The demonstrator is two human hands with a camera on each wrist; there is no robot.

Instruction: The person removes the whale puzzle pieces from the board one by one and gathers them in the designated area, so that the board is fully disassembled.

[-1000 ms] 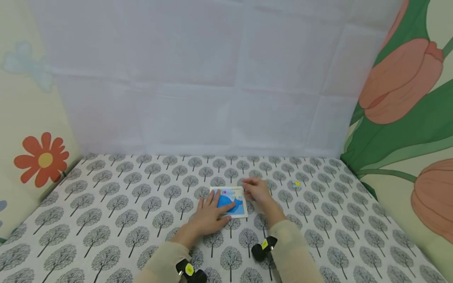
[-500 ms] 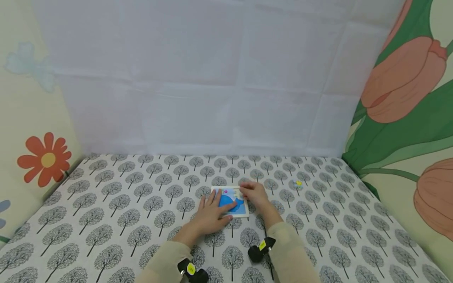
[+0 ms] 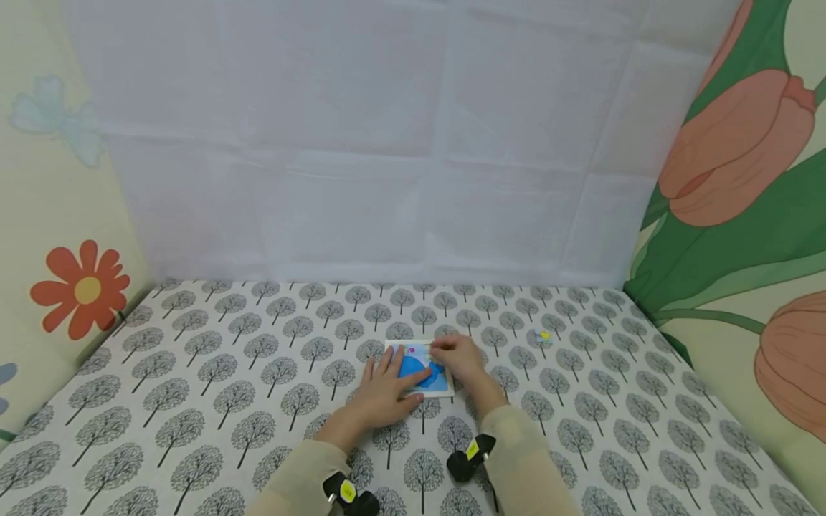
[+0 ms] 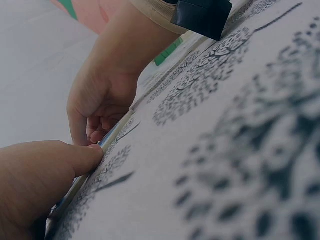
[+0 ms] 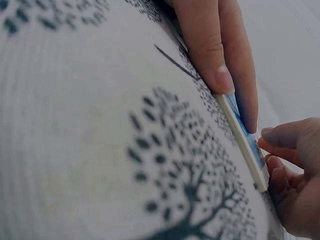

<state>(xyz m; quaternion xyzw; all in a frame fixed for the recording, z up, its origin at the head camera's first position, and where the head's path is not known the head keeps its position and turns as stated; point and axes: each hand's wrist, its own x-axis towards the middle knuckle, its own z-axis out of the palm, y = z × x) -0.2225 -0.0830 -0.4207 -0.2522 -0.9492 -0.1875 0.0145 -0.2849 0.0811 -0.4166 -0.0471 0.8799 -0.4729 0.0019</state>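
A flat jigsaw puzzle (image 3: 414,365) with a white border and a blue animal picture lies on the cloth. Spread fingers of my left hand (image 3: 381,393) press on its left side and front. Over its upper right part, my right hand (image 3: 461,362) has curled fingers with the tips down at the picture, seemingly pinching a small puzzle piece that those fingers hide. In the right wrist view, the right thumb and fingers (image 5: 295,145) meet at the end of the board (image 5: 245,140), close to a left fingertip. Farther right lies a small blue and yellow puzzle piece (image 3: 543,335).
A white cloth (image 3: 258,401) printed with grey trees covers the table. Behind it hangs a white sheet (image 3: 361,158), with flower-patterned walls (image 3: 736,236) at both sides. Black wrist cameras (image 3: 471,459) sit below the sleeves.
My right hand has moved left from the puzzle's upper right corner onto its picture, covering the pale patch there. My left hand stays in place.
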